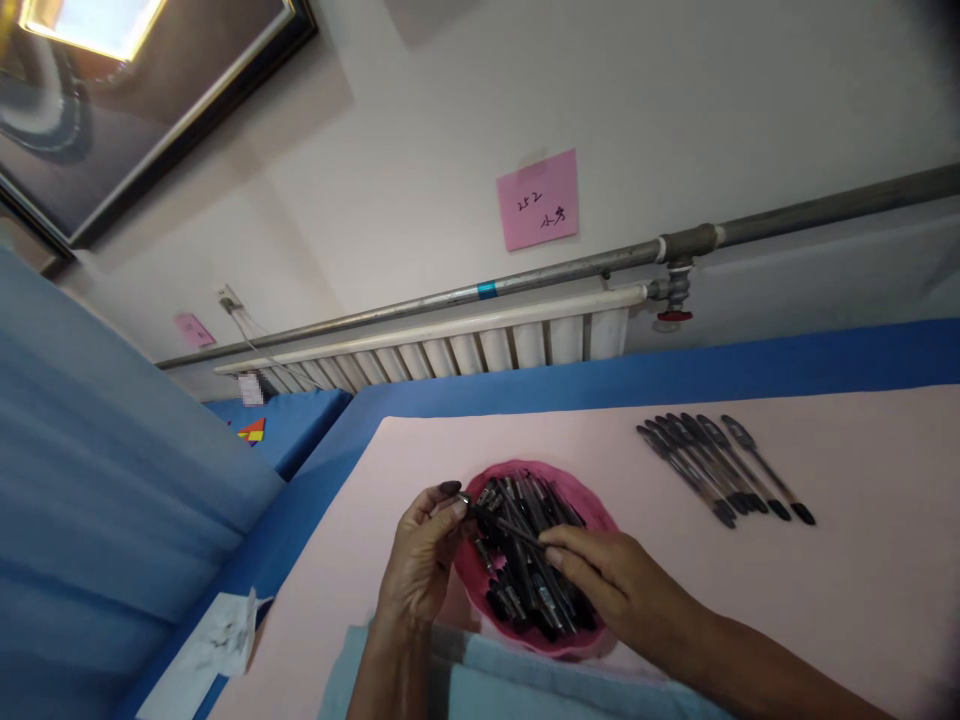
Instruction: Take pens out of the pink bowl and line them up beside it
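Over a pink basket [592, 505], both hands work on one dark, slim pen [517, 532]. My left hand [421, 560] is closed at its far end, thumb and fingers pinching near a shiny tip. A small black piece [450, 487] sticks out above those fingers; I cannot tell whether it belongs to the pen. My right hand [611, 575] is closed on the other end of the barrel, thumb against forefinger. Beneath them, the basket holds many loose black pens [544, 600], heaped in different directions.
On the pink table cover [862, 600], several black-ended pens [701, 465] lie slanted in a row at right. White paper [199, 650] lies at lower left beside a blue curtain [112, 480]. Behind the table are a radiator [480, 350] and a pipe [555, 275].
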{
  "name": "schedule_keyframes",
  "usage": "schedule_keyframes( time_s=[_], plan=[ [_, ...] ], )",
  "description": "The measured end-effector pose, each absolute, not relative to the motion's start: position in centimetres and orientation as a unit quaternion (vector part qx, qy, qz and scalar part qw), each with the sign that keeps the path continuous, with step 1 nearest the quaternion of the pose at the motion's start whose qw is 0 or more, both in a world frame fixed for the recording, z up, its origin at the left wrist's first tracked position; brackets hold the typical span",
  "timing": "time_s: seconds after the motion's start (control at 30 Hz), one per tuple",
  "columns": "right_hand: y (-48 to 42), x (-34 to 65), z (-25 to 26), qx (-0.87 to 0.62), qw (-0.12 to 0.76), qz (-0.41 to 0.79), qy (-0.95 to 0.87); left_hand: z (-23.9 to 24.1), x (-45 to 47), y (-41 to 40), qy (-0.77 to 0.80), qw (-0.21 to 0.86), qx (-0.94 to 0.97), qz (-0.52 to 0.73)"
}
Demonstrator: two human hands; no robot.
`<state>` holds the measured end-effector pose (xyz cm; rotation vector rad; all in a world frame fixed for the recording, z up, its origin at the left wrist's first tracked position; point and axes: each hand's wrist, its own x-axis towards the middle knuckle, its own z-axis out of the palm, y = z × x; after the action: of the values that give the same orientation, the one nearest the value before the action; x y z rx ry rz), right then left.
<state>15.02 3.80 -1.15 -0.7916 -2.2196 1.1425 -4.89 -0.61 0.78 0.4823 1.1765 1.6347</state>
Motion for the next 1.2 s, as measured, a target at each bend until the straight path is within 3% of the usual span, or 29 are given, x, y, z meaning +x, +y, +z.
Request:
schedule_keyframes(
  time_s=[0.77,1.03,1.2],
  plan=[
    [2.8,14.7,-1.9,-0.334,0.280,0.346,-0.831,0.0,-2.8,-0.1,0.428,0.516,0.127,0.731],
    [3.2,14.5,-0.9,-0.329,0.266,0.473,-0.772,0.3,-2.9,-0.1,0.429,0.500,0.106,0.745],
    [3.2,14.6,-1.2,-0.336,0.282,0.383,-0.813,0.2,-3.2,0.0,0.427,0.485,0.096,0.757]
  ],
)
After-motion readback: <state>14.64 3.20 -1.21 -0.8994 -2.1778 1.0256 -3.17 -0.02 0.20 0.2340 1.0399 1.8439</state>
